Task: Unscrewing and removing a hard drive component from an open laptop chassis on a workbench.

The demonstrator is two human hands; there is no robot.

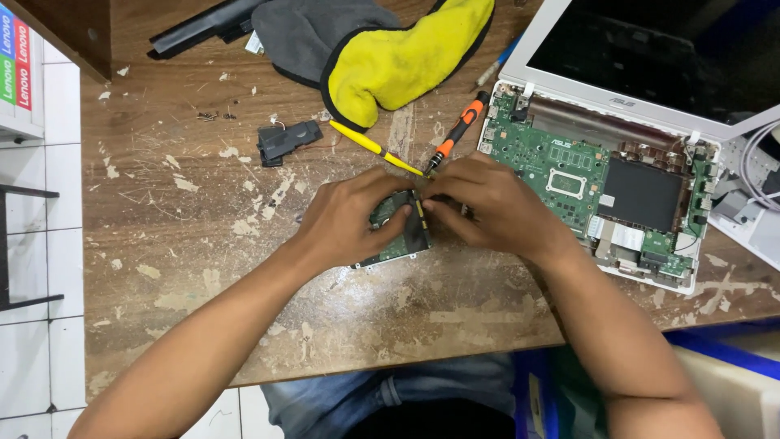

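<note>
— Where's the drive, and how are you holding it?

— Drive lies on the bench just left of the laptop, circuit side up; my left hand grips its left edge, fingers curled round it; my right hand pinches at its top right corner, fingertips closed on the edge.

— Any packages or labels?

— Far left edge, stacked boxes, white with red, green and blue label strips; print left unread.

— What else is around?

— Orange-and-black screwdriver just above my right hand, tip near my fingers; yellow tool beside it; yellow and grey cloth further up; small black part to the left; black bar at the top; laptop open, green board bare.

— Anything blocking?

— My hands cover most of the drive.
</note>
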